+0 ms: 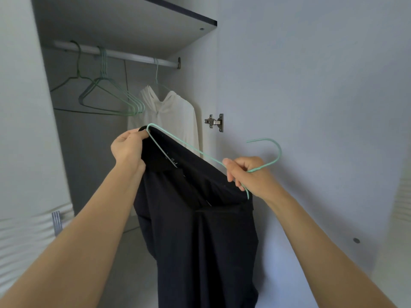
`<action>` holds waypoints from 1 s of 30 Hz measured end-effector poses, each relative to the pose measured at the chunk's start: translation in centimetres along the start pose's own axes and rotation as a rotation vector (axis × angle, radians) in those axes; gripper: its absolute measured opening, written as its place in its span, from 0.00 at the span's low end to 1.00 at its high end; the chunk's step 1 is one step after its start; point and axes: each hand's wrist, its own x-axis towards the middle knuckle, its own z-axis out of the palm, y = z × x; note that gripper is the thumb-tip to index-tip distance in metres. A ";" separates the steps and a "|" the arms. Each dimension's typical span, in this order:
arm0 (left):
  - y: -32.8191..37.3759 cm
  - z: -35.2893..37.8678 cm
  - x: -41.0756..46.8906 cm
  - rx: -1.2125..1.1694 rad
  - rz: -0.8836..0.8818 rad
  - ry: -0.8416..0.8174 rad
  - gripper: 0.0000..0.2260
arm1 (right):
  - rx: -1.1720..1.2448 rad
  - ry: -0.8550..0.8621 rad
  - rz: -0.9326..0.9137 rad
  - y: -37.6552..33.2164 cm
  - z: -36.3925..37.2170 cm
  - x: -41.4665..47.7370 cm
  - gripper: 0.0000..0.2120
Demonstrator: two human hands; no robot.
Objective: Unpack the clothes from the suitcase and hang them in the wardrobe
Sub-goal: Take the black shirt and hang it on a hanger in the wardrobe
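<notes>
The left hand (127, 147) pinches a black garment (195, 218) at one hanger (189, 150) tip; the right hand (249, 174) grips the mint hanger's neck, cloth hanging limp.

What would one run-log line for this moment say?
left hand grips black garment | right hand grips mint hanger | white hoodie hangs on rail

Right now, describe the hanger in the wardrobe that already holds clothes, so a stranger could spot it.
Find the rail under the wardrobe shelf and follow it to its right end. The hanger there, unlike the empty hangers to its left, carries a white hoodie.
</notes>
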 end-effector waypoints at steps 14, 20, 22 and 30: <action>-2.1 -0.3 -1.4 0.441 0.312 -0.217 0.03 | -0.335 -0.266 0.121 -1.3 0.3 1.1 0.18; -3.3 -0.6 -2.3 0.567 0.397 -0.429 0.06 | -0.316 -0.362 0.116 -3.1 1.2 1.8 0.14; -3.7 -0.8 -2.3 0.591 0.402 -0.501 0.07 | -0.263 -0.394 0.123 -3.8 1.4 2.1 0.10; -4.4 -1.7 -2.1 0.593 0.441 -0.629 0.04 | -0.087 -0.380 0.202 -4.6 3.0 3.1 0.05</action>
